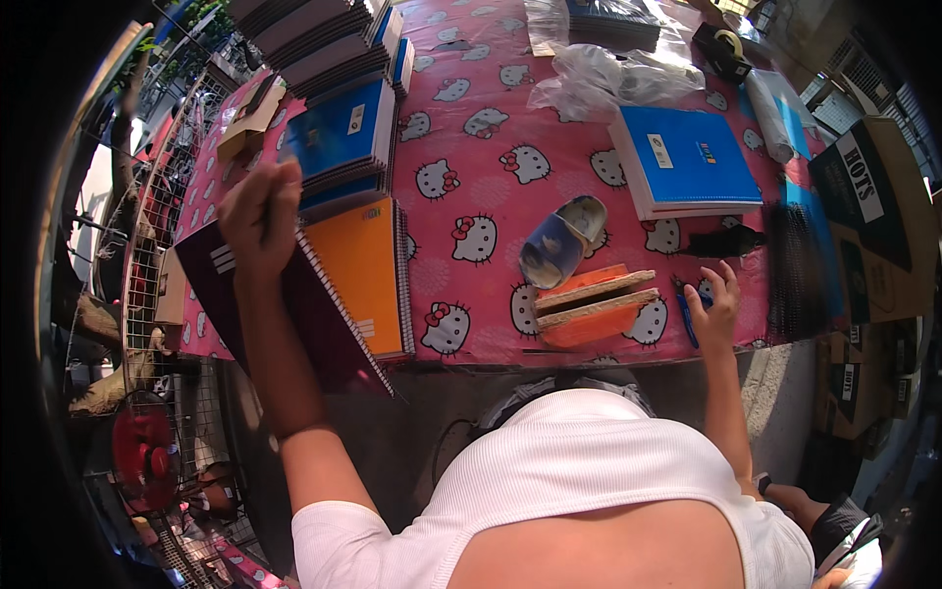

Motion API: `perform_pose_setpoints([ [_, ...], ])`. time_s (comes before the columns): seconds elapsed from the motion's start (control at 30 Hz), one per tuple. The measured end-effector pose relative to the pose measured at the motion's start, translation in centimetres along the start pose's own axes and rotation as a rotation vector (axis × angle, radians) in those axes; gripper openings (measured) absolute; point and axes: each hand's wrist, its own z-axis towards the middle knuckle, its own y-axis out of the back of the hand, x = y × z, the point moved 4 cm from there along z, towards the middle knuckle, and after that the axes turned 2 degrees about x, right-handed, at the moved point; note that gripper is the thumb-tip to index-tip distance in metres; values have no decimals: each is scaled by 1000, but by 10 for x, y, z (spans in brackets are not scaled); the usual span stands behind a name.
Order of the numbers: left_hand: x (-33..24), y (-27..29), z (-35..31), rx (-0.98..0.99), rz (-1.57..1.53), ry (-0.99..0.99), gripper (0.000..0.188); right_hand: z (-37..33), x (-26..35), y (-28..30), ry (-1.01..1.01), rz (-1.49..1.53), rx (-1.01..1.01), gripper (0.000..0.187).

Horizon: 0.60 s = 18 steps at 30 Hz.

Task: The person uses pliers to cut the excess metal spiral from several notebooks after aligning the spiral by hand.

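My left hand (263,221) is closed in a fist over a dark purple spiral notebook (211,267). Whatever its fingers may hold is hidden. The notebook overlaps an orange spiral notebook (358,275) and juts past the table's near edge. My right hand (716,304) hovers at the right near edge, its fingers apart and curved, close beside a slim blue object (686,320) that may be a pen. Left of it sits an orange slotted holder (589,319) with tan rough edges. A blue clog-like shoe (552,250) rests just behind that.
Blue notebooks (339,128) and taller stacks (314,44) fill the far left. Another blue notebook pile (687,157) lies at right, near clear plastic wrapping (613,79) and a tape dispenser (723,51). Cardboard boxes (873,226) stand beside the pink patterned table (471,177).
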Motion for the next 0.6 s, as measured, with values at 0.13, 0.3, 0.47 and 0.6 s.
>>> perform_pose_setpoints([
  [0.13,73,-81,-61,379,298,107,20,14,13,3,48,15,-32,35],
  [0.3,144,-111,-166,526,528,313,38,40,21,11,43,83,16,30],
  [0.47,155,-122,-159,585,181,454,35,80,42,13,228,16,8,27],
  [0.6,156,-122,-146,570,75,364,31,105,59,4,289,9,20,26],
])
